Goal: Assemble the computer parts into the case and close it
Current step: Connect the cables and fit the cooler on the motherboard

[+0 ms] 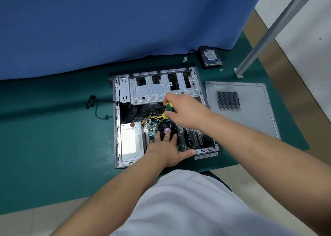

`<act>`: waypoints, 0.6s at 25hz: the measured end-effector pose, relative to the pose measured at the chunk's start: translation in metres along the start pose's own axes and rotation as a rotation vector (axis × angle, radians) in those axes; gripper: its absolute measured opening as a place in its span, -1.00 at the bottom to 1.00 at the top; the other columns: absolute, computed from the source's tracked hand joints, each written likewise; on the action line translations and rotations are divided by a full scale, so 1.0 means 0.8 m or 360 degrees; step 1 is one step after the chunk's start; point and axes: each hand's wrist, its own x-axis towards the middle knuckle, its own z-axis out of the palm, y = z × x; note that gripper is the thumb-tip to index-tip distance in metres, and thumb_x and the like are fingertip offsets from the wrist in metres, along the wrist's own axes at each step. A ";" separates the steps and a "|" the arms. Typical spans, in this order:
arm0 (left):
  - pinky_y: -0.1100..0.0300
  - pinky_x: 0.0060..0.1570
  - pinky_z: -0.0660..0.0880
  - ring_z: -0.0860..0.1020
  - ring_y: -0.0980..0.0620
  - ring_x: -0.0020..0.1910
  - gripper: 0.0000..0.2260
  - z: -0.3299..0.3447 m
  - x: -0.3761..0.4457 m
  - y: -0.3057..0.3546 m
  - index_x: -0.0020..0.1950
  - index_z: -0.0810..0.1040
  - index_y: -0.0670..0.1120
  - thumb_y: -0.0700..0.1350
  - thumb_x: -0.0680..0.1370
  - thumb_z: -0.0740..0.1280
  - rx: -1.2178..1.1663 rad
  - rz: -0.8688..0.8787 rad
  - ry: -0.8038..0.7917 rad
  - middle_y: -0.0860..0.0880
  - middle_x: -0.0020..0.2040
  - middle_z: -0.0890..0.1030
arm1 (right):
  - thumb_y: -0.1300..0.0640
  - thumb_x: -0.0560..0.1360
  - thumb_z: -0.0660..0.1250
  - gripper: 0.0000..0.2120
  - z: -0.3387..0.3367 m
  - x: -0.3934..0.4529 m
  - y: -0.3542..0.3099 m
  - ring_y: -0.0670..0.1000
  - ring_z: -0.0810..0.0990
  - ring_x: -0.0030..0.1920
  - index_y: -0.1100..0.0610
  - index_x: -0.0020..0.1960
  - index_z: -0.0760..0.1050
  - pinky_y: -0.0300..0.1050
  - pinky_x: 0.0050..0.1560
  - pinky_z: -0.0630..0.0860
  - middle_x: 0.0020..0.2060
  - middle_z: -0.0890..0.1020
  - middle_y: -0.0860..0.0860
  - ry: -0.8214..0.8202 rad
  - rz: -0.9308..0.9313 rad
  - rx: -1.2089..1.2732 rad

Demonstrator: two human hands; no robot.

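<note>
Head view: the case [117,121] was laid open on the green mat [53,128], with the side panel [250,114] set flat just to its right and the hard drive [211,57] left well behind it, near a few loose screws [221,69]. The screwdriver [167,110] was gripped in the curled right hand [182,110], tip down toward the cooler fan [166,129], which was steadied by the flat, spread fingers of the left hand [166,149]. The driver would best be kept upright and pressed squarely into the screw, and the fan held level, so that the head is not stripped; the tip itself could not be seen.
</note>
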 end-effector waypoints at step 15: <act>-0.22 0.54 0.12 -0.21 -0.14 0.63 0.14 0.001 0.006 -0.007 0.67 -0.10 0.04 0.71 0.26 -0.20 -0.0092 -0.0011 0.0019 0.12 0.65 -0.20 | -0.01 0.62 0.32 -0.75 0.015 0.019 -0.006 0.01 0.51 -0.21 0.03 0.25 0.40 -0.10 -0.34 0.32 -0.19 0.50 -0.05 -0.0128 -0.0019 0.0011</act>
